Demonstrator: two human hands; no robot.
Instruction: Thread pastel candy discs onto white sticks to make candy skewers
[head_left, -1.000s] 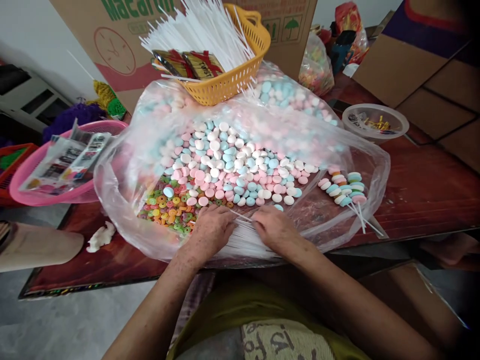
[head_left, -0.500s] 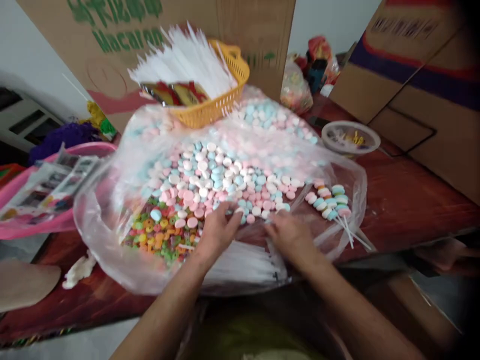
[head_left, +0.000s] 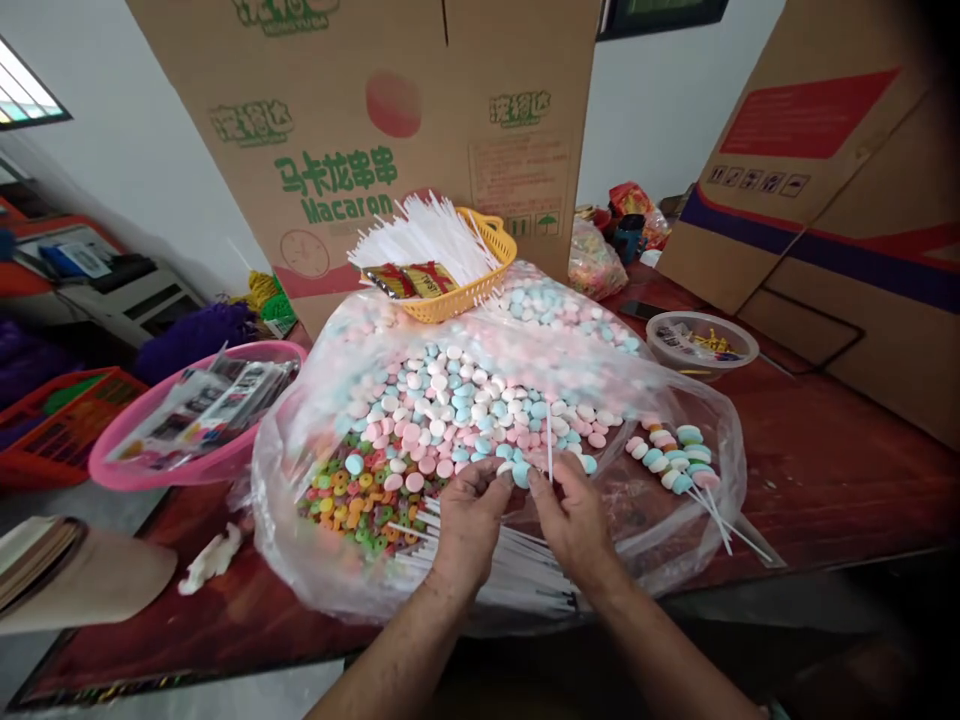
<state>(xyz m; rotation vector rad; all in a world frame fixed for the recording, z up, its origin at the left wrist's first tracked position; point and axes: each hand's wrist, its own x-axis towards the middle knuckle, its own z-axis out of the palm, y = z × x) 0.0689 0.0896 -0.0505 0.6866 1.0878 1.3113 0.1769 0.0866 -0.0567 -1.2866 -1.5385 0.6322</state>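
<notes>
Hands (head_left: pixel 517 500) near a box (head_left: pixel 360 120) lettered "Macaron".

Reaches forward with left forearm (head_left: pixel 401 650) and right forearm (head_left: pixel 667 650) angled inward, wrists (head_left: pixel 444 592) slightly bent. Holds left hand (head_left: pixel 471 515) and right hand (head_left: pixel 574 515) close together at nearly equal height, backs largely upward. Bends the fingers (head_left: pixel 478 477) inward on both, pinching against the thumbs (head_left: pixel 541 498), with thumb tips pointing toward each other.

Probably a small packing workshop: printed cartons (head_left: pixel 345 120), plastic baskets (head_left: pixel 199 465), heaped sweets (head_left: pixel 442 400).
</notes>
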